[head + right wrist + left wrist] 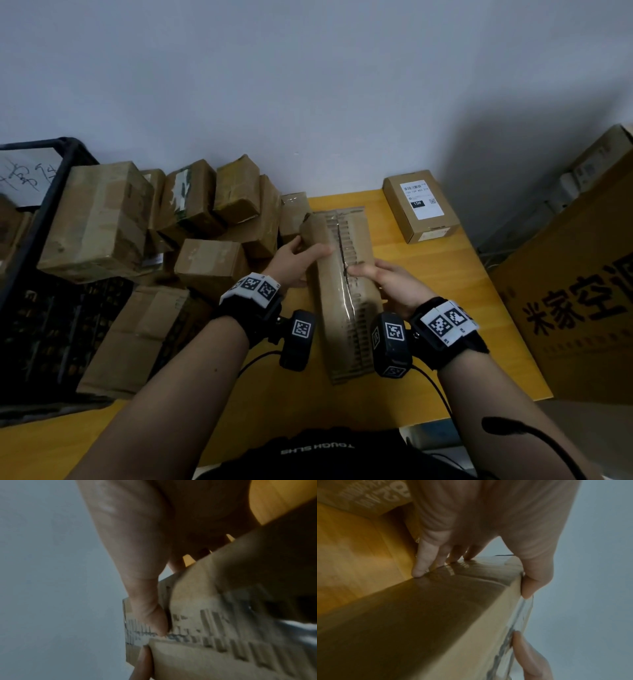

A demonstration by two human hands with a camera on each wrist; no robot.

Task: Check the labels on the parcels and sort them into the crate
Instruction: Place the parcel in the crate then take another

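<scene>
A long flat brown cardboard parcel [346, 291] with rows of dark slits and a taped seam lies lengthwise between my hands over the yellow table [445, 274]. My left hand [294, 257] grips its left edge, thumb on top and fingers [423, 561] curled under the side of the parcel [436, 622]. My right hand [387, 279] grips the right edge, with its thumb [150, 616] pressed on the seam of the parcel [231, 635]. No label shows on the upward face. The black plastic crate [30, 260] stands at the left.
Several taped brown parcels [205, 219] are heaped in and beside the crate. A small box with a white label [420, 206] sits at the table's far right. A big printed carton [582, 291] stands off the right edge. A grey wall is behind.
</scene>
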